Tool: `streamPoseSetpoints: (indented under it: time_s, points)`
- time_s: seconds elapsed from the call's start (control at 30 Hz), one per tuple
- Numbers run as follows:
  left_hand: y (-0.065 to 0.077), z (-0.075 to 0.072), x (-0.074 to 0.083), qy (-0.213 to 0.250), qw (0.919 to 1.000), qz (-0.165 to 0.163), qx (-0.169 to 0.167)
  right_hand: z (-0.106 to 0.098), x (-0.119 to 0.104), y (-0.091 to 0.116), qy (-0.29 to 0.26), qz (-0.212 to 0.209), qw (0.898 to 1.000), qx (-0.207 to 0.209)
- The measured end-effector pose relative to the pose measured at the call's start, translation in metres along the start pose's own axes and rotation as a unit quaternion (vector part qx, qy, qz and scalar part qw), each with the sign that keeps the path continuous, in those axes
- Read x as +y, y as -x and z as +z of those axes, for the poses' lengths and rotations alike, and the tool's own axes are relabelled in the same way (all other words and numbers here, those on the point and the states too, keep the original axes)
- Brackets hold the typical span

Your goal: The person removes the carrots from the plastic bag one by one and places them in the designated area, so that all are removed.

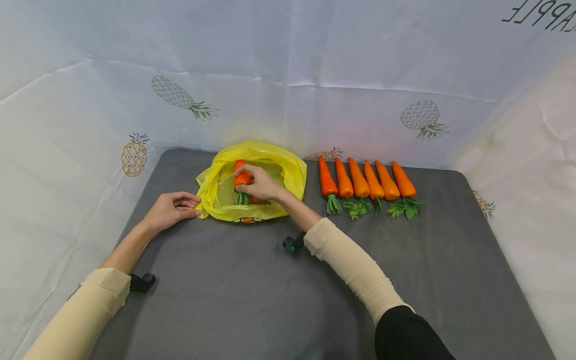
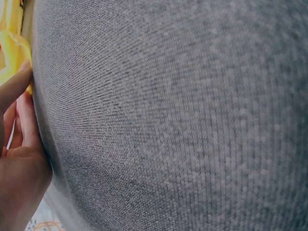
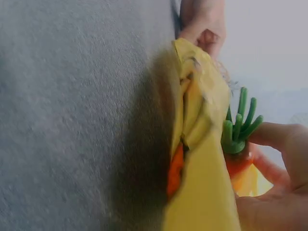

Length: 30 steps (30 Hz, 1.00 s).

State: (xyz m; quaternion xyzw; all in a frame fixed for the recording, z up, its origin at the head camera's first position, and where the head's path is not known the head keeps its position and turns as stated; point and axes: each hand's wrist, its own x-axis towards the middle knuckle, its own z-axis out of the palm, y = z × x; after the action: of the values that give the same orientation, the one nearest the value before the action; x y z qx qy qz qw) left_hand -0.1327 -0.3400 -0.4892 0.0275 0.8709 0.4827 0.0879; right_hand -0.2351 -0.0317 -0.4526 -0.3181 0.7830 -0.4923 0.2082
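Note:
A yellow plastic bag (image 1: 294, 180) lies on the grey table with its mouth spread open. My left hand (image 1: 168, 212) pinches the bag's left edge between thumb and fingers; the left wrist view shows a bit of the yellow bag (image 2: 18, 53) at those fingertips. Over the bag's opening, my right hand (image 1: 261, 184) grips an orange carrot (image 1: 241, 179) with short green stems pointing toward me. The right wrist view shows the green stems (image 3: 238, 127) just behind the bag's near wall. Something orange lies inside the bag beneath the hand, mostly hidden.
To the right of the bag, several carrots (image 1: 358, 181) lie in a row, tips away from me, some with leafy tops. A white cloth (image 1: 279, 60) printed with pineapples hangs behind the grey table (image 1: 252, 290).

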Motion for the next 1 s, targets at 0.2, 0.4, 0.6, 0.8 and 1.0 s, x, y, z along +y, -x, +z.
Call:
streamPoseSetpoints:
  time_s: [0.2, 0.4, 0.6, 0.8, 1.0]
  points:
    - [0.000, 0.000, 0.001, 0.002, 1.0000, 0.007, 0.001, -0.010, 0.002, 0.004, -0.017, 0.009, 1.000, 0.015]
    - [0.000, 0.001, 0.002, 0.000, 1.0000, -0.003, -0.002, -0.020, -0.001, 0.014, 0.014, 0.006, 1.000, -0.018]
    - [-0.001, 0.001, 0.002, -0.001, 1.0000, -0.004, -0.004, -0.033, -0.011, 0.038, 0.062, -0.021, 0.996, -0.066]
    - [-0.002, 0.002, 0.003, -0.004, 1.0000, -0.004, -0.007, -0.041, -0.015, 0.079, 0.090, -0.036, 0.991, -0.097]
    - [0.001, 0.003, 0.004, -0.004, 1.0000, -0.009, -0.001, -0.045, -0.019, 0.125, 0.103, -0.034, 0.990, -0.088]
